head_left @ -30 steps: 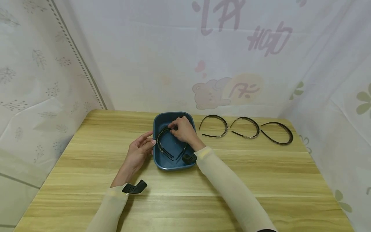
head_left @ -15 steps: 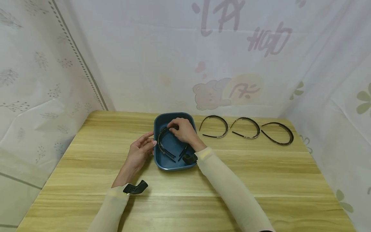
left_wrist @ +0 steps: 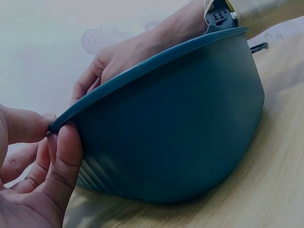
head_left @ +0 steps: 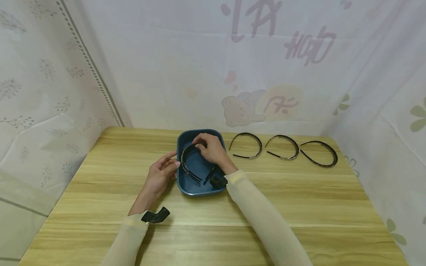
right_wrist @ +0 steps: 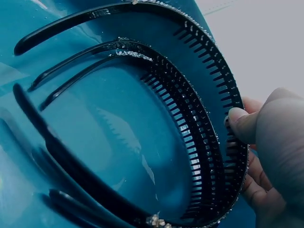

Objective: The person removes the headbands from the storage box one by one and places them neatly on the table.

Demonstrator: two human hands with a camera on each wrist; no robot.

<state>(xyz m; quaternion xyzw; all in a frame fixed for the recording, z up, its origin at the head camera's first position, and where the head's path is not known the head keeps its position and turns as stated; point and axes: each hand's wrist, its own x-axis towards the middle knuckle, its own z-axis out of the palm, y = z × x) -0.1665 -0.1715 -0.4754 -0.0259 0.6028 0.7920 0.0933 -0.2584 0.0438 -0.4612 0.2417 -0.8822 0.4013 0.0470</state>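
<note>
A blue plastic basin point(head_left: 199, 193) stands on the table. At its left side my left hand point(head_left: 161, 173) pinches the rim between thumb and fingers, as the left wrist view shows from outside the basin wall point(left_wrist: 175, 133). My right hand point(head_left: 212, 149) reaches inside and pinches the toothed band of a black headband point(right_wrist: 221, 66) with glittery trim. Under and beside it in the right wrist view lie two more black toothed headbands point(right_wrist: 164, 80), nested close together on the basin floor. In the head view, the right hand hides the upper right part of these headbands.
To the right of the basin, three black toothed headbands lie in a row: a near one point(head_left: 257, 142), a middle one point(head_left: 294, 146) and a far right one point(head_left: 332, 155). The wooden table point(head_left: 199, 236) meets a printed cloth backdrop point(head_left: 166, 74) behind.
The headband in my right hand has shifted slightly within the basin, its ends now lying a little apart from the others. My left hand keeps its hold on the rim.
</note>
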